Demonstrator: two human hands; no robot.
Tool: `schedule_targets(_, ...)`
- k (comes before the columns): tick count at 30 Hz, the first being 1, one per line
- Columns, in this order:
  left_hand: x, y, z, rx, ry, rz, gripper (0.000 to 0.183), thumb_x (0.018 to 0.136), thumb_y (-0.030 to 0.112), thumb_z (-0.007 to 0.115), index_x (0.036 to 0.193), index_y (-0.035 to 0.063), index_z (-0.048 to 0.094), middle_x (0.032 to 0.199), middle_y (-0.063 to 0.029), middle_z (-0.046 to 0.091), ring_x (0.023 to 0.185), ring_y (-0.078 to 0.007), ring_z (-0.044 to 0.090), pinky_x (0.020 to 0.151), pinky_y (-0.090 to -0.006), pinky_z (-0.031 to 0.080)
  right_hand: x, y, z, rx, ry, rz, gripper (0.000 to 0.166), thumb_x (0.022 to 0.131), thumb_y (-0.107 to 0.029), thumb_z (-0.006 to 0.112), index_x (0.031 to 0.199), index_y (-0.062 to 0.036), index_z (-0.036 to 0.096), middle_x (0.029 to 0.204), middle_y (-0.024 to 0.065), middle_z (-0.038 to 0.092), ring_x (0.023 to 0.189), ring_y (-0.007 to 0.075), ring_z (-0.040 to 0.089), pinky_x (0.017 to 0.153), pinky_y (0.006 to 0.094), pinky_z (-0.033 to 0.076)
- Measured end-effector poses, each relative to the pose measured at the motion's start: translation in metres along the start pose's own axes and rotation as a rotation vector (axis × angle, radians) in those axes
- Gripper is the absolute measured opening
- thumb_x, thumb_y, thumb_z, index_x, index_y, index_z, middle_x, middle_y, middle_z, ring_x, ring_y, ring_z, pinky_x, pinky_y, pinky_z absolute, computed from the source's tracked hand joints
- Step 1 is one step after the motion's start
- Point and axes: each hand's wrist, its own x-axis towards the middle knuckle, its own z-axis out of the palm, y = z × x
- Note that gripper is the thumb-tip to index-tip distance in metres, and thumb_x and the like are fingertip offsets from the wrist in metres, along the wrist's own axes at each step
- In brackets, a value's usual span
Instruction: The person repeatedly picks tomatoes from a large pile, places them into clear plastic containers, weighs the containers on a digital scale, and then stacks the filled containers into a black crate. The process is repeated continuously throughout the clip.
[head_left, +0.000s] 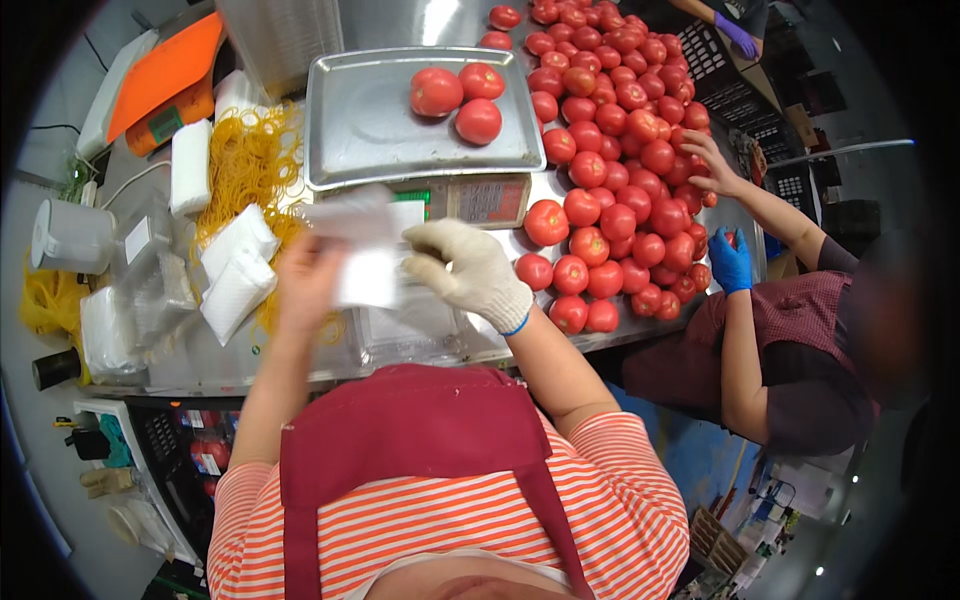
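My bare left hand (307, 274), blurred by motion, holds a thin white pad (367, 279); a greyish translucent blur lies just above it. Beside the pad is my right hand (472, 274) in an off-white knit glove, fingers curved and apart, with nothing visible in its grasp. Below both hands, a clear plastic tray (405, 330) sits near the table's front edge. Beyond them stands a scale (487, 201) with a lit green display, partly hidden. On the scale rests a metal pan (360, 142) bearing three tomatoes (478, 122).
Many loose tomatoes (619, 221) cover the table's right side. A co-worker's bare hand (709, 165) and blue-gloved hand (731, 262) work there. Yellow rubber bands (251, 154), white pad packs (240, 292), stacked clear containers (285, 45) and an orange scoop-shaped tray (169, 75) lie left.
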Motion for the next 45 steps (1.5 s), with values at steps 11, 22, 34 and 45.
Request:
schedule_targets(11,0.159,0.045,0.088,0.855,-0.079,0.549,0.076,0.076,0.024,0.077,0.142,0.0103,0.041,0.143,-0.0245,0.037,0.130,-0.0397,0.042,0.110,-0.0451,0.033,0.124,0.082,-0.049,-0.567,0.309,0.484,0.072,0.068,-0.052,0.072,0.119,-0.0045,0.057,0.108,0.0226,0.063,0.103,0.0396,0.061,0.089,0.0451,0.050)
schedule_targets(22,0.180,0.043,0.097,-0.626,-0.251,-0.237,0.063,0.088,0.035,0.065,0.138,0.0038,0.042,0.138,-0.0228,0.045,0.125,-0.0410,0.049,0.101,-0.0505,0.046,0.020,0.103,-0.056,1.187,0.456,0.237,0.064,0.090,-0.046,0.058,0.131,0.0008,0.043,0.099,0.0124,0.059,0.078,0.0231,0.064,0.058,0.0347,0.055)
schedule_targets(34,-0.026,0.019,0.034,0.523,-0.673,0.178,0.061,0.075,0.012,0.072,0.133,0.0112,0.051,0.128,-0.0158,0.054,0.120,-0.0340,0.054,0.100,-0.0455,0.044,-0.048,0.046,0.018,-0.088,-0.110,-0.081,0.070,0.069,-0.019,0.077,0.129,0.0013,0.047,0.116,0.0220,0.056,0.106,0.0369,0.058,0.092,0.0397,0.048)
schedule_targets(45,-0.030,-0.018,0.042,1.196,-0.685,0.673,0.048,0.079,0.011,0.065,0.124,0.0244,0.060,0.138,-0.0106,0.050,0.130,-0.0350,0.044,0.104,-0.0577,0.035,0.137,0.073,-0.046,-0.670,0.421,-0.233,0.059,0.071,-0.027,0.074,0.124,-0.0092,0.054,0.123,0.0153,0.054,0.119,0.0342,0.049,0.097,0.0429,0.044)
